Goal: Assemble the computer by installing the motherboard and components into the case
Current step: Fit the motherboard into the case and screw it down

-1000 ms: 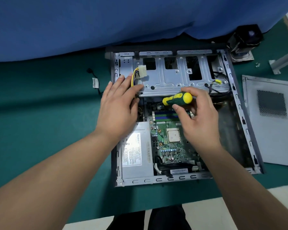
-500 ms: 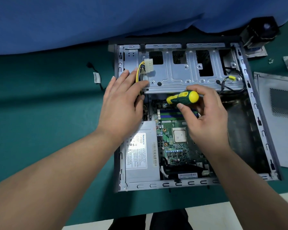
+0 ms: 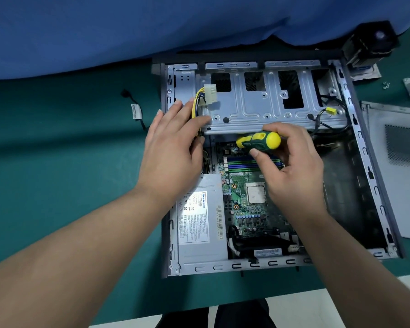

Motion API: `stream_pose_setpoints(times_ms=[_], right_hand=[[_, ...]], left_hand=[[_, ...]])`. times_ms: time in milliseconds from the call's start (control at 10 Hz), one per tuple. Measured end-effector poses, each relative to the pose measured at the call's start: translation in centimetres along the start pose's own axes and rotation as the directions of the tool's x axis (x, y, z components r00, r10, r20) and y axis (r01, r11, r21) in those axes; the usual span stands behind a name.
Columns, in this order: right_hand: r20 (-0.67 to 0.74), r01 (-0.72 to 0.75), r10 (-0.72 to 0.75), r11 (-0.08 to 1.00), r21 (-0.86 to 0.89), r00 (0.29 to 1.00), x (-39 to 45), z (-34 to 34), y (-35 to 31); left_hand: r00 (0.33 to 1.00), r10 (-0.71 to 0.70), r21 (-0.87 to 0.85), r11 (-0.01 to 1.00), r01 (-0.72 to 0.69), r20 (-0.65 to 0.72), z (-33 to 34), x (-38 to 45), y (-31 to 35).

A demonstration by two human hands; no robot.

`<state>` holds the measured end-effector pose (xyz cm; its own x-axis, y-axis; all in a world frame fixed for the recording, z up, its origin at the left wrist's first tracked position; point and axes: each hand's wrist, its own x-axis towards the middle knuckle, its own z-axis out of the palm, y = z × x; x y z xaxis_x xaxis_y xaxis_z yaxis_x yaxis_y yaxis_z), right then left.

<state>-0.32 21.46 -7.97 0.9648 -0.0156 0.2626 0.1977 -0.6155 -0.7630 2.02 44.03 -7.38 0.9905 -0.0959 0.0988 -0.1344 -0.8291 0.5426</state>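
The open grey metal computer case (image 3: 355, 129) lies on its side on the green-covered table (image 3: 57, 174), with the green motherboard (image 3: 244, 197) seated in its floor beside the silver power supply box (image 3: 199, 223). The right hand (image 3: 294, 171) has its grip closed round the yellow-and-green screwdriver handle (image 3: 258, 139), thumb beneath and fingers curled over the top; the handle lies nearly level just above the blue and green memory slots (image 3: 246, 165), under the edge of the silver drive cage (image 3: 270, 107). The left hand (image 3: 173, 147) rests with straight, relaxed fingers against the cage's left corner, touching the bundle of yellow and black wires (image 3: 197, 100) that leads to a white plastic connector (image 3: 210, 94). Compared with half a second ago, both hands keep the same poses and places on the case; only the camera view has slid slightly. A grey perforated side panel (image 3: 398, 162) lies just right of the case.
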Motion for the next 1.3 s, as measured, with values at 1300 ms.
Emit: stream_pose_setpoints(times_ms=[1300], right_hand=[[0.182,0.084,-0.014,0.919,-0.386,0.983,1.3,-0.4,-2.5]], left_hand=[[1.0,0.007,0.01,1.0,-0.007,-0.013,0.1,0.0,-0.1]])
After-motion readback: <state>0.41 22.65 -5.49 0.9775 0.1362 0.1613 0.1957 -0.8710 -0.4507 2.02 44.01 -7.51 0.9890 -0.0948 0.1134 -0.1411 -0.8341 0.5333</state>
